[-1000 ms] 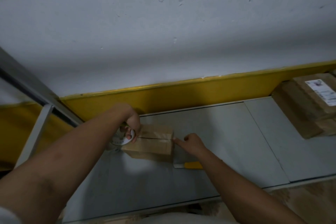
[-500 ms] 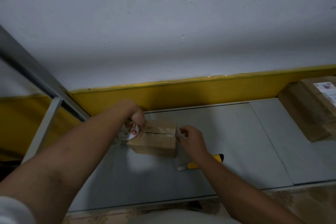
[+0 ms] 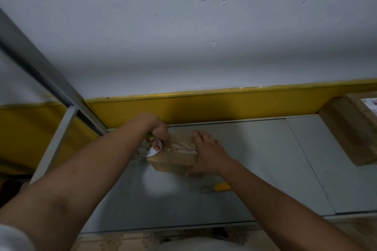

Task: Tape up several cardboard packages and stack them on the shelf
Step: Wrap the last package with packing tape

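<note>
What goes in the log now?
taping cardboard box | left hand grips tape roll | right hand presses box | yellow utility knife on shelf

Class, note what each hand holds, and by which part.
The left hand grips the tape roll, a finger through its core. The right hand holds nothing; it presses flat on the right end of the cardboard box.

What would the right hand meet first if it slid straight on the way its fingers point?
Likely the yellow wall band behind the cardboard box, though the right hand might brush the left hand; depth unclear.
</note>
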Available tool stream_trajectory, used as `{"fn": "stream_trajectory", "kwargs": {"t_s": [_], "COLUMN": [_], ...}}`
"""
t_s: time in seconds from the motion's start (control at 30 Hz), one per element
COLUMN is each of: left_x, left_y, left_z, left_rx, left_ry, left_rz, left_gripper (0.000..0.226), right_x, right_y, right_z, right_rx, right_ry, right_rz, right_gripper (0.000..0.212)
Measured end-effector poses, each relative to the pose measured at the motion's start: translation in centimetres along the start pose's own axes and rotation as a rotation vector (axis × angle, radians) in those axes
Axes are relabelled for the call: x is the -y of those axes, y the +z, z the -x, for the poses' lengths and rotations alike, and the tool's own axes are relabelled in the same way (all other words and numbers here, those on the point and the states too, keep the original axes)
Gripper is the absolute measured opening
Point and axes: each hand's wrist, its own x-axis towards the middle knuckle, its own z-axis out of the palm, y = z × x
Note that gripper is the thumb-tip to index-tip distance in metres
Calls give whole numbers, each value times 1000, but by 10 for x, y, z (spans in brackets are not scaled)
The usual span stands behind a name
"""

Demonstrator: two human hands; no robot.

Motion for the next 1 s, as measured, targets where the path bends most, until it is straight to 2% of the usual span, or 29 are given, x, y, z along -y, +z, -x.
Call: {"fn": "stream_trajectory", "kwargs": {"t_s": [0.13, 0.2, 0.27, 0.4, 0.57, 0.73, 0.8, 0.87, 1.0], "left_x": [-2, -1, 0, -1, 8, 16, 13, 13, 15], "left_y": [3, 7, 15, 33, 62, 93, 101, 102, 95], "left_z": [18, 31, 46, 63, 60, 41, 36, 32, 31], "left_rx": [-75, -97, -161, -383, -537, -665, -713, -738, -773], "left_ry": [14, 72, 183, 356, 538, 759, 766, 735, 586], "left_rz": [25, 111, 215, 405, 492, 665, 689, 684, 588], "left_gripper": [50, 46, 40, 43, 45, 46, 51, 47, 43], "right_x": [2, -12, -30, -59, -78, -94, -97, -99, -105], "right_y": [-5, -18, -34, -60, -71, -68, -64, -61, -58], "right_z": [-11, -14, -14, -13, -16, -13, -12, -12, -14], "right_rx": [-45, -65, -79, -39, 64, 95, 89, 78, 68], "right_ry": [-44, -82, -118, -185, -193, -191, -203, -219, -232], "right_rz": [89, 105, 141, 193, 102, 38, 21, 13, 7], "right_gripper": [119, 112, 113, 117, 121, 117, 114, 112, 111]}}
